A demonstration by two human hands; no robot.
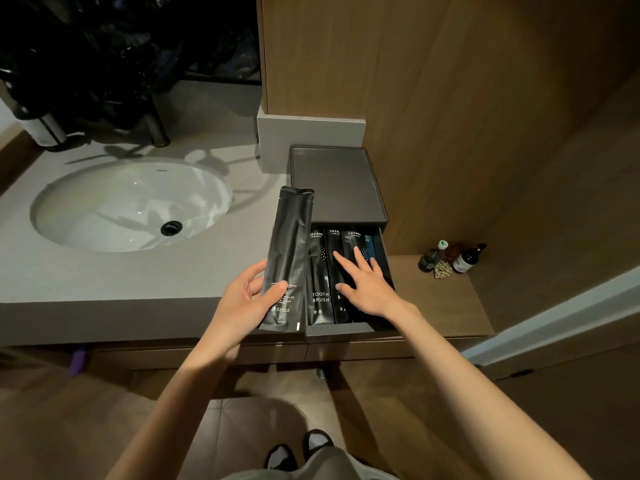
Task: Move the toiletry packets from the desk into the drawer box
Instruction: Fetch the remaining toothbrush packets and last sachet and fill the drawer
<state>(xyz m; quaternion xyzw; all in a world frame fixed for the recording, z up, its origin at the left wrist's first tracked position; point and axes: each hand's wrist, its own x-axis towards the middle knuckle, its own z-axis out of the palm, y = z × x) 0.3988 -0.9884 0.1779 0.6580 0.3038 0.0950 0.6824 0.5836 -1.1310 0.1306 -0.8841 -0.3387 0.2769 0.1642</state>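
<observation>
Head cam looking down: the left hand (254, 296) is holding one long flat black packet (289, 251). It's glossy, crinkly foil with a sealed top end and small white print near the bottom. The thumb is on the front and the fingers are behind. The packet is up off the grey stone-looking desk (104, 275), with its lower end at the hand and its top end pointing away, just left of the open drawer (346, 329).

The right hand (367, 287) is spread wide with straight fingers, lying flat on the packets (319, 271) already in the drawer. I count three of those, same black foil, side by side lengthwise. The leftmost one reads TOOTH BRUSH in white. There's also a bluish thing (370, 242) squeezed in along the right wall, just past the right hand's fingertips; can't tell what it is.

The drawer is pulled out of a dark matte box (337, 181) with a shallow tray-like top, sitting beyond both hands. Left of the left hand there's one round white sink (131, 206) with a black drain, sunk into the desk. Well to the right of the right hand, three small bottles (450, 258) stand on a lower wooden ledge (433, 299).
</observation>
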